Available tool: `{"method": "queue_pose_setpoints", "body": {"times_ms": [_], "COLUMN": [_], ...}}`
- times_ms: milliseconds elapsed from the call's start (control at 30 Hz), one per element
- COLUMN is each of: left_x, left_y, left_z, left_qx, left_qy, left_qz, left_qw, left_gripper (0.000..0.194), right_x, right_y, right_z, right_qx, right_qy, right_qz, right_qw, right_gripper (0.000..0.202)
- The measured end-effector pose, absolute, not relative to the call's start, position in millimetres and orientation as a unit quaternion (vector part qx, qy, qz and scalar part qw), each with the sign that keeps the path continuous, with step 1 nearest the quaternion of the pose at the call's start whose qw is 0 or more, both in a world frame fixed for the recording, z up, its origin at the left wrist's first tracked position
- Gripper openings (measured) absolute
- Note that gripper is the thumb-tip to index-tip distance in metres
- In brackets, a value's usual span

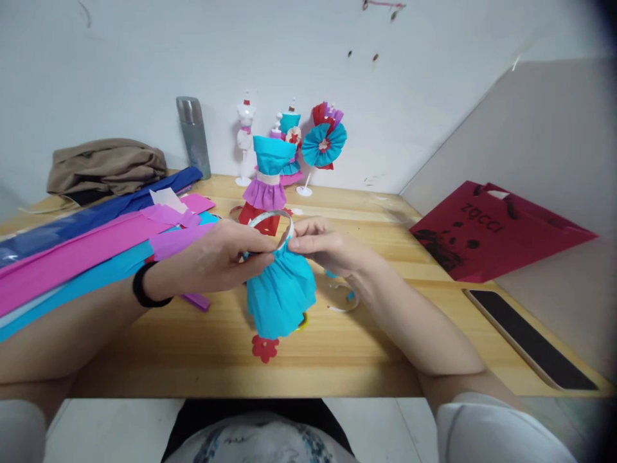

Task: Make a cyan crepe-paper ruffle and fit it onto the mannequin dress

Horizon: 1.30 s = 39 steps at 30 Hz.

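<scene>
A gathered turquoise crepe-paper skirt (282, 296) hangs between my two hands, above the wooden table. Along its top edge runs a pale strip of tape (285, 222), curled upward into a loop. My left hand (226, 251) pinches the gathered edge from the left, fingers closed. From the right, my right hand (322, 243) grips the same edge near the tape, thumb and finger pressed together. Just behind the hands stands a mini dress form (270, 157) in a turquoise top and purple frill. Below the skirt a red paper flower (265, 348) lies on the table.
Crepe-paper sheets (87, 257) in several colours cover the left side. A bottle (193, 138), brown cloth (106, 166) and dress forms (245, 128) stand or lie along the back. A red paper bag (496, 231) and a phone (530, 337) are on the right.
</scene>
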State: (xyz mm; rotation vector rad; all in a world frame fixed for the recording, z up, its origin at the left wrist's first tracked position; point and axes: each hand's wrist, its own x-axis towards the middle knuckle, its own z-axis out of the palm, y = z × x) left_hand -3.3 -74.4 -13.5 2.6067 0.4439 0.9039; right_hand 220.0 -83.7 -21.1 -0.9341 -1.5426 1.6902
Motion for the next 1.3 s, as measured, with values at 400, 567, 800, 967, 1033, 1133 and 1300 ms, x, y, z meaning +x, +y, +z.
{"method": "queue_pose_setpoints", "body": {"times_ms": [400,567,800,967,1033,1133,1300], "left_x": [2,2,-2,-4,-3,-2,-1], "left_y": [-71,-72,-70,-68,-64,-58,-58], "left_z": [-8,-10,-5,0,-3,-9,-12], "left_qx": [0.918,0.922,0.902,0.858,0.837,0.807,0.766], "left_qy": [0.147,0.148,0.181,0.260,0.283,0.313,0.345], "left_qz": [0.248,0.215,0.212,0.300,0.332,0.347,0.325], "left_qw": [0.271,0.287,0.329,0.327,0.332,0.360,0.433], "left_gripper": [0.034,0.035,0.031,0.041,0.043,0.041,0.031], "right_x": [221,218,222,235,241,250,258], "right_y": [-109,-104,-91,-84,-80,-74,-66], "right_z": [-4,-10,-11,-5,-6,-9,-14], "right_qx": [-0.347,-0.317,-0.330,-0.335,-0.332,-0.328,-0.291], "right_qy": [-0.794,-0.841,-0.769,-0.736,-0.725,-0.711,-0.706], "right_qz": [0.291,0.290,0.438,0.472,0.481,0.495,0.512], "right_qw": [0.406,0.329,0.328,0.352,0.365,0.377,0.394], "right_gripper": [0.018,0.018,0.036,0.037,0.038,0.036,0.032]}}
